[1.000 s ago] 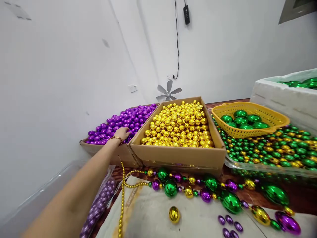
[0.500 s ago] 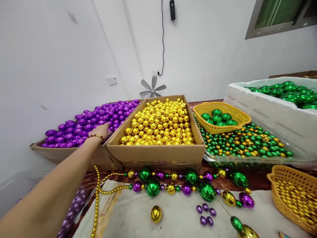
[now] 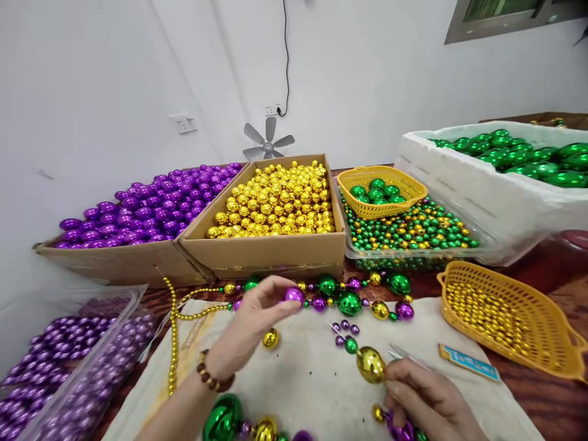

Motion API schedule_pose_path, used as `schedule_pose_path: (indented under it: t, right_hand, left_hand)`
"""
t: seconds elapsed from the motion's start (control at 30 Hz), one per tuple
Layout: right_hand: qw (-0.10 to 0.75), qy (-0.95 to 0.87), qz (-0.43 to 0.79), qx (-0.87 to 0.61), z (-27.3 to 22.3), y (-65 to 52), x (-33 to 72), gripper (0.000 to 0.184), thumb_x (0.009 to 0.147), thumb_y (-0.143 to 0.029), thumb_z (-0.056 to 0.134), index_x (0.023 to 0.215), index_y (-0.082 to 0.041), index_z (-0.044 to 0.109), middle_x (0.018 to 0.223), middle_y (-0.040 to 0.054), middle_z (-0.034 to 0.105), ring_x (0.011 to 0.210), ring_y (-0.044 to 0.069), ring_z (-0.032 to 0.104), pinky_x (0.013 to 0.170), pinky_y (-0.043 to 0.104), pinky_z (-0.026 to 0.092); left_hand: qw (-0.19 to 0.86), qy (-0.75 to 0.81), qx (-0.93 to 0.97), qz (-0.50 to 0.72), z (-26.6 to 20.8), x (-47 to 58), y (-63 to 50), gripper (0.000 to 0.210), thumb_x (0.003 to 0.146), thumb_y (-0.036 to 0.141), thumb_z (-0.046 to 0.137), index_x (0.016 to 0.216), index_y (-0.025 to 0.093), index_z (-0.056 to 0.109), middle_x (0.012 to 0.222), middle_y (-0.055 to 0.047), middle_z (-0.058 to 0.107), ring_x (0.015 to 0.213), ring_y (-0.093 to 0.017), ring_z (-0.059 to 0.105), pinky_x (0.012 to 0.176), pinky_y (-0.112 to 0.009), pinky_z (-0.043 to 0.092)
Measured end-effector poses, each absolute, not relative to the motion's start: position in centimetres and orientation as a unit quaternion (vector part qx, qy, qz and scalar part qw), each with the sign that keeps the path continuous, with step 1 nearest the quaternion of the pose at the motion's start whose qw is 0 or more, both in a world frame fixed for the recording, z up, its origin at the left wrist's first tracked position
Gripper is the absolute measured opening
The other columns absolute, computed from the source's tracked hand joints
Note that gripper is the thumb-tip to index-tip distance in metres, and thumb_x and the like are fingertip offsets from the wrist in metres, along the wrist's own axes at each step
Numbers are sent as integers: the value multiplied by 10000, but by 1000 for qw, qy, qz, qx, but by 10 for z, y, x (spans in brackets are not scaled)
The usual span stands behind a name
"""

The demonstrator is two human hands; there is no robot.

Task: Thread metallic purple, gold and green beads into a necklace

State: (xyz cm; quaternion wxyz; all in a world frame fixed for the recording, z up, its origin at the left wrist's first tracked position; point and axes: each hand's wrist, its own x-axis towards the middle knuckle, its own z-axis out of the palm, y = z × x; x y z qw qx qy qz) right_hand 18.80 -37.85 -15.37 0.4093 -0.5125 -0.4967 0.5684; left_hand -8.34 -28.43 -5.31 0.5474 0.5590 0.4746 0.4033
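Note:
My left hand (image 3: 252, 321) pinches a shiny purple bead (image 3: 294, 297) between thumb and fingertips, above the cloth. My right hand (image 3: 425, 395) is closed on a bead strand by its large gold bead (image 3: 371, 364); a small green bead (image 3: 351, 345) sits on the thread beyond it. More of that strand, with a big green bead (image 3: 222, 418), curves along the near edge. A finished-looking row of green, gold and purple beads (image 3: 350, 303) lies behind my hands. Several small purple beads (image 3: 345, 324) and a loose gold bead (image 3: 271, 338) rest on the cloth (image 3: 312, 386).
Cardboard boxes hold purple beads (image 3: 151, 211) and gold beads (image 3: 280, 202). A yellow basket (image 3: 340, 177) stands on a clear tray of mixed beads (image 3: 413, 233). To the right are a white foam box (image 3: 459, 177), another yellow basket (image 3: 546, 306) and a blue-labelled strip (image 3: 468, 361).
My left hand has come back from the purple bead box to above the cloth, with a purple bead in it. My right hand has come into view, holding the strand's end. The view has tilted down.

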Motion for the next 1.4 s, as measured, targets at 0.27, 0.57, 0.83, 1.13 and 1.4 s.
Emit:
schedule_pose_path:
  t: [0.27, 0.57, 0.83, 1.13, 1.4]
  right_hand:
    - [421, -506, 570, -492, -160, -394, 201, 311, 930, -451, 529, 808, -176, 610, 679, 15, 638, 577, 139, 595, 587, 246, 465]
    - [389, -572, 521, -500, -163, -400, 206, 296, 965, -416, 477, 837, -187, 611, 700, 9, 640, 601, 136, 615, 583, 223, 455]
    - [408, -547, 511, -522, -157, -404, 203, 294, 945, -425, 500, 821, -191, 627, 652, -13, 615, 583, 127, 593, 584, 215, 434]
    - [395, -556, 516, -519, -159, -403, 202, 286, 944, -421, 499, 828, -195, 630, 678, -13, 623, 588, 126, 593, 582, 209, 439]
    - [393, -556, 509, -526, -161, -402, 201, 291, 948, -422, 497, 813, -190, 609, 664, -1, 631, 578, 134, 600, 578, 226, 438]
  left_hand:
    - [735, 354, 292, 499, -101, -34, -307, 270, 901, 214, 612, 1164, 164, 646, 969, -63, 651, 855, -150, 613, 792, -306, 522]
    - [746, 345, 122, 557, -94, -22, -309, 174, 862, 268, 664, 938, 114, 687, 940, -91, 667, 876, -198, 646, 841, -356, 546]
    - [756, 329, 130, 551, -96, -23, -309, 193, 863, 197, 655, 1046, 141, 672, 961, -78, 666, 856, -190, 641, 851, -380, 544]
    - [762, 308, 147, 550, -99, -25, -307, 202, 874, 223, 646, 1062, 154, 672, 944, -54, 665, 858, -181, 630, 868, -391, 529]
    - [749, 321, 192, 547, -98, -22, -308, 259, 899, 291, 616, 1114, 158, 676, 960, -62, 663, 854, -173, 623, 828, -353, 526]
